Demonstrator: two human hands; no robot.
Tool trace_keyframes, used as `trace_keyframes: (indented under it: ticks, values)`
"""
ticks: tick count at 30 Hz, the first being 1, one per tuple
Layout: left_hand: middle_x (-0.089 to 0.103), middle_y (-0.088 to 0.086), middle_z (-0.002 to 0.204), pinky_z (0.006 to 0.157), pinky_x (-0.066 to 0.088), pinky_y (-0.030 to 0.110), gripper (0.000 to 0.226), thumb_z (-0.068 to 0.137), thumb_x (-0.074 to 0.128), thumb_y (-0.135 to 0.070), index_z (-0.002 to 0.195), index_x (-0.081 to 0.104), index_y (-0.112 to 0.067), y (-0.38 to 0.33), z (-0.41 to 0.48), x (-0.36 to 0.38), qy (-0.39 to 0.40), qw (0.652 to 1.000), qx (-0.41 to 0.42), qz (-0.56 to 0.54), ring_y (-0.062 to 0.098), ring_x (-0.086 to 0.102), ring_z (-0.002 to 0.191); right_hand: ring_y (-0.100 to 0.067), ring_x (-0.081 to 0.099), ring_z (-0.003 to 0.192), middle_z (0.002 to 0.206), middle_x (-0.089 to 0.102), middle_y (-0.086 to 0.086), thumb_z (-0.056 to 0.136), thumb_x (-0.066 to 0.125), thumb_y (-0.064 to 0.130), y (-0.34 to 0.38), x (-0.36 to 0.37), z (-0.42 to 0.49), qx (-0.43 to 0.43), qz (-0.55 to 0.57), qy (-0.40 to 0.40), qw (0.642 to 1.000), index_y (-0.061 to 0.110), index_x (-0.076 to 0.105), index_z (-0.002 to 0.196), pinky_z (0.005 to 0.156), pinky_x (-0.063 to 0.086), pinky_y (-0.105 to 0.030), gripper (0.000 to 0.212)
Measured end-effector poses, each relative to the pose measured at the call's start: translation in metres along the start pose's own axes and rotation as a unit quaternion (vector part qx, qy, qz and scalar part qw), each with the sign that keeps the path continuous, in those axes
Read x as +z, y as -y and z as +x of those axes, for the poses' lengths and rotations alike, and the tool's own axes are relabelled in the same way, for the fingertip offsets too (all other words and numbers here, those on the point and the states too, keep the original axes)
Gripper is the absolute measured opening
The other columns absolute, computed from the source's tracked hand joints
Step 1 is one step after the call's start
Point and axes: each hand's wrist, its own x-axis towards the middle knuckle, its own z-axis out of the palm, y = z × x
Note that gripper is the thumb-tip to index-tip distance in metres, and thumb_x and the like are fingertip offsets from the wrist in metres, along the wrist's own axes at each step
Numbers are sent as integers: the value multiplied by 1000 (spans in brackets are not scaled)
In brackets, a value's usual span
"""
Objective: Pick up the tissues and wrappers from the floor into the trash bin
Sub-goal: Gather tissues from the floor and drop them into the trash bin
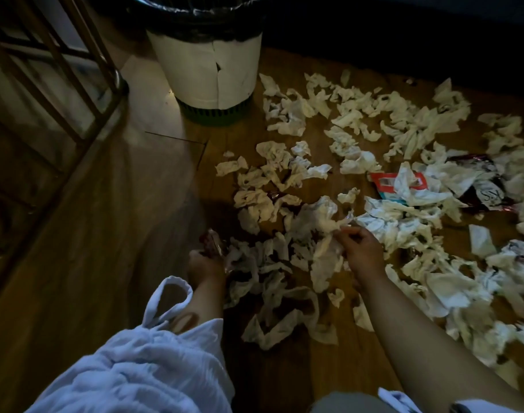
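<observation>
Near left, the left grip (205,263) is curled round a crinkled wrapper (213,244) low over the floor (120,234). The trash bin (207,70) stands far beyond it. Right of centre, the right grip (363,248) pinches a tissue (323,219), which spreads leftward from its fingertips. Loose tissues (403,129) and a red packet (384,181) lie strewn to the right.

Wood floor (135,234), sheeny; tissues (287,114), crumpled matt paper; trash bin (204,70), smooth white plastic; bin liner (195,25), glossy black film; wrappers (384,180), glossy foil.
</observation>
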Motion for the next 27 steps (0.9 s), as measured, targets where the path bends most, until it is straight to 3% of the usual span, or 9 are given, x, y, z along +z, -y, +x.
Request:
trace_keyframes:
  ticks: [3, 6, 10, 11, 14, 16, 18, 22, 27]
  values:
    - [63, 19, 107, 79, 41, 31, 24, 94, 51, -17, 108, 60, 0, -3, 5, -10, -2, 996, 59, -71, 28, 58, 97, -21, 60, 105, 115, 63, -5, 84, 67, 19, -5, 1, 4, 28, 32, -3, 999, 15, 57, 119, 92, 51, -38, 37]
    - [64, 20, 105, 76, 41, 31, 24, 92, 53, -13, 110, 61, 1, -9, 8, -21, -6, 988, 88, -129, 31, 60, 99, -23, 57, 107, 119, 61, -7, 85, 65, 18, -11, 14, 8, 33, -55, 24, 998, 7, 60, 120, 89, 45, -31, 38]
    - [68, 2, 76, 64, 41, 27, 11, 88, 58, -3, 93, 66, 2, -18, 4, -13, 127, 978, 141, -91, -1, 60, 66, -30, 49, 122, 129, 54, -13, 81, 69, 15, -22, 33, 7, -20, -267, 148, 952, 3, 64, 115, 94, 37, -26, 37]
    - [66, 4, 78, 66, 40, 28, 9, 87, 59, -3, 89, 66, 2, -20, 1, -7, 148, 975, 167, -20, -3, 59, 68, -31, 43, 127, 137, 47, -14, 81, 68, 16, -28, 36, 6, -30, -320, 183, 929, 5, 63, 117, 99, 35, -28, 38]
    - [48, 17, 134, 97, 42, 34, 29, 86, 63, -15, 110, 64, 1, -17, -6, 15, 179, 953, 206, 132, 27, 50, 119, -32, 49, 118, 132, 49, -3, 82, 53, 36, -49, 35, 1, -10, -429, 201, 880, 26, 61, 110, 99, 41, -38, 30]
    - [32, 16, 147, 110, 34, 39, 38, 84, 66, -22, 117, 61, -2, -14, -11, 24, 184, 947, 205, 166, 33, 38, 131, -28, 56, 101, 115, 59, -3, 75, 42, 46, -67, 29, 5, -8, -425, 188, 885, 36, 55, 95, 90, 48, -43, 26]
    - [31, 15, 147, 111, 33, 39, 42, 84, 66, -23, 122, 58, -5, -12, -17, 30, 188, 947, 195, 173, 33, 36, 132, -28, 56, 104, 114, 58, -4, 79, 53, 36, -67, 23, 0, -29, -418, 195, 887, 34, 59, 98, 89, 47, -39, 20]
    - [43, 21, 140, 99, 40, 32, 35, 89, 59, -12, 124, 57, -4, -11, -21, 33, 169, 966, 138, 141, 35, 44, 127, -26, 50, 115, 114, 54, -7, 80, 67, 12, -46, 14, -6, -62, -332, 142, 930, 8, 62, 107, 82, 36, -24, 27]
    - [58, 24, 123, 81, 48, 29, 31, 91, 55, -9, 121, 53, 1, -13, -26, 29, 133, 980, 112, 95, 35, 55, 114, -25, 47, 120, 131, 46, -8, 77, 72, 12, -44, 8, -8, -98, -294, 149, 939, 12, 42, 133, 90, 39, -27, 63]
